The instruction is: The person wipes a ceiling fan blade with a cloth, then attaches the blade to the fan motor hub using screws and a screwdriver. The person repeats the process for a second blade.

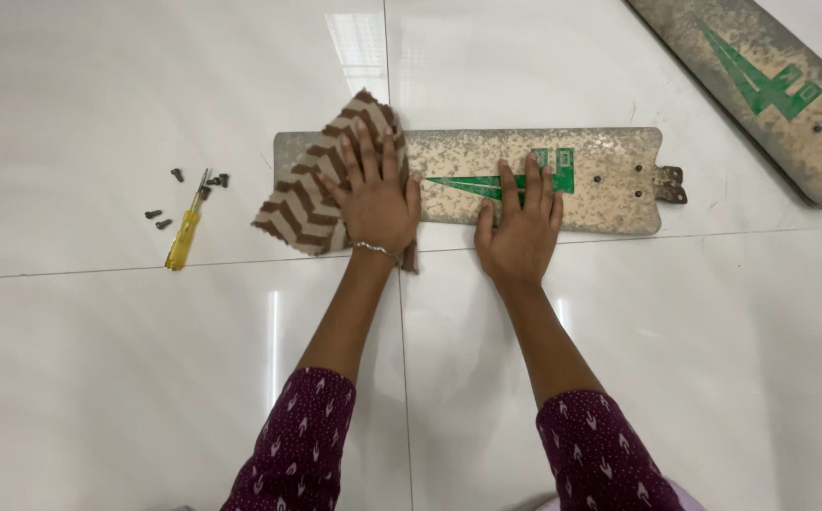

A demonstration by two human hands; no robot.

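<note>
A dirty beige fan blade (609, 166) with a green arrow mark lies flat on the white tiled floor. My left hand (373, 194) presses a brown and cream zigzag cloth (307, 194) onto the blade's left end, fingers spread over the cloth. My right hand (521, 222) rests flat on the blade's middle, palm down, fingers apart, covering part of the green mark. A rusty metal bracket (669, 185) sticks out from the blade's right end.
A yellow-handled screwdriver (186, 232) lies on the floor at the left with several small dark screws (160, 220) around it. A second dusty fan blade (770, 90) with a green mark lies diagonally at the top right.
</note>
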